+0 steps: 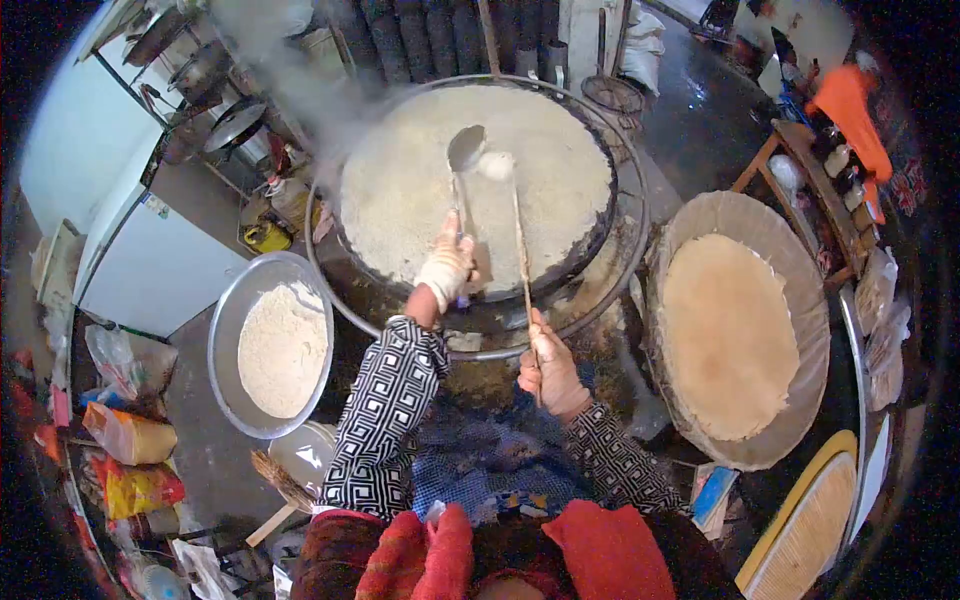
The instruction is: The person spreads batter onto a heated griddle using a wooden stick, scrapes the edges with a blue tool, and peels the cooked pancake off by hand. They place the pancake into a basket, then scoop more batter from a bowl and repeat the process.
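My left hand, in a pale wrap or glove, is closed round the handle of a ladle. The ladle's dark bowl hangs over the far half of a large round griddle covered by a thin pale layer of batter. With my right hand I grip a long thin wooden stick near its lower end. A rounded white wad sits at the stick's far tip, right beside the ladle bowl. Steam rises over the griddle's far left side.
To the left stands a metal basin of pale flour or meal. A lined round basket at right holds a flat tan pancake. A metal ring surrounds the griddle. Close by are a straw brush and a person in orange.
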Available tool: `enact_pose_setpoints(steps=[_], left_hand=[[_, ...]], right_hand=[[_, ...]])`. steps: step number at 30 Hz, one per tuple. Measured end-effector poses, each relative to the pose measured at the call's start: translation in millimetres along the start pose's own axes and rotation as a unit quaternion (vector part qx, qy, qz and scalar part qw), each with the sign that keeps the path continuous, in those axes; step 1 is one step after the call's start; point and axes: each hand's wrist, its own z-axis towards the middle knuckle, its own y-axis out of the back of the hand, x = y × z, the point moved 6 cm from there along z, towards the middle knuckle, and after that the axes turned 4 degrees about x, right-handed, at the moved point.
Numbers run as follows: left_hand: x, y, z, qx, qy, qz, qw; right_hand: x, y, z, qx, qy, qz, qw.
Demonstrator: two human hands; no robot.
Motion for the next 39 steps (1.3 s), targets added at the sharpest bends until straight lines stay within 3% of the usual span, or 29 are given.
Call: enact_pose_setpoints(steps=[5, 7, 9, 10, 12, 13, 15, 17, 19, 21, 23, 26, 28, 30, 31, 32, 33, 34, 35, 36, 39], left_hand=[[9.1, -49.4, 8.1, 0.008, 0.056, -0.147, 0.988], [6.1, -41.4, 0.3, -0.001, 0.072, -0.168, 0.983], [1.8, -36.5, -9.9, 0.033, 0.072, -0.272, 0.959], [1.7, -24.5, -16.7, 0.033, 0.048, -0.280, 0.958], [-8.7, 17.4, -23.0, 0.089, -0.154, -0.130, 0.975], [-12.7, 26.9, -44.3, 0.051, 0.003, -0.403, 0.914], [-1.8, 67.2, -82.9, 0.057, 0.075, -0.421, 0.902], [1.4, 93.8, -118.4, 0.021, 0.014, -0.538, 0.843], [30.4, 125.1, -157.5, -0.008, 0.019, -0.522, 0.852], [77.9, 161.3, -193.6, -0.113, 0.073, -0.457, 0.879], [128.5, 194.1, -220.1, -0.130, 0.115, -0.411, 0.895], [220.7, 239.7, -244.2, -0.150, 0.135, -0.409, 0.890], [280.9, 261.1, -263.2, -0.185, 0.216, -0.366, 0.886], [313.1, 266.7, -272.9, -0.177, 0.237, -0.334, 0.895], [332.5, 270.2, -275.5, -0.169, 0.254, -0.300, 0.904], [367.2, 282.3, -275.7, -0.145, 0.267, -0.277, 0.911], [371.3, 283.7, -270.2, -0.145, 0.264, -0.281, 0.911], [359.4, 302.3, -262.1, -0.215, 0.220, 0.079, 0.948], [337.6, 305.5, -250.7, -0.257, 0.147, 0.428, 0.854], [281.5, 287.2, -238.9, -0.240, 0.203, 0.392, 0.865], [209.5, 262.9, -188.4, -0.237, -0.014, 0.489, 0.839]], right_hand=[[-24.0, -8.9, 29.9, 0.100, -0.085, 0.092, 0.987], [-20.7, -28.3, 27.6, 0.108, -0.082, 0.086, 0.987], [-15.7, -26.8, 23.0, 0.067, -0.065, -0.007, 0.996], [-7.6, -27.0, 13.9, 0.087, -0.028, -0.058, 0.994], [9.5, -15.8, 4.0, 0.091, -0.018, -0.129, 0.987], [18.7, -11.3, -3.1, 0.091, -0.008, -0.200, 0.975], [50.8, -1.9, -8.3, 0.025, 0.072, -0.291, 0.954], [74.4, 8.7, 0.0, -0.013, 0.095, -0.280, 0.955], [88.1, 20.4, 13.1, -0.011, 0.101, -0.175, 0.979], [66.2, 32.7, 29.4, 0.006, 0.062, -0.273, 0.960], [44.8, 14.5, 31.2, 0.045, 0.013, -0.275, 0.960], [21.0, -19.3, 35.3, 0.027, -0.016, -0.313, 0.949], [3.0, -39.8, 41.7, 0.061, -0.025, -0.333, 0.941], [-25.9, -51.3, 50.7, 0.087, -0.064, -0.286, 0.952], [-32.4, -59.5, 48.1, 0.090, -0.079, -0.350, 0.929], [-53.7, -55.1, 58.5, 0.132, -0.101, -0.282, 0.945], [-72.8, -50.8, 69.0, 0.175, -0.123, -0.212, 0.954], [-53.6, -72.0, 50.5, 0.154, -0.103, -0.316, 0.930], [-48.4, -74.6, 46.5, 0.168, -0.092, -0.306, 0.933], [-35.5, -72.8, 41.6, 0.151, -0.059, -0.316, 0.935], [42.3, -33.8, 46.3, 0.071, 0.074, -0.287, 0.952]])
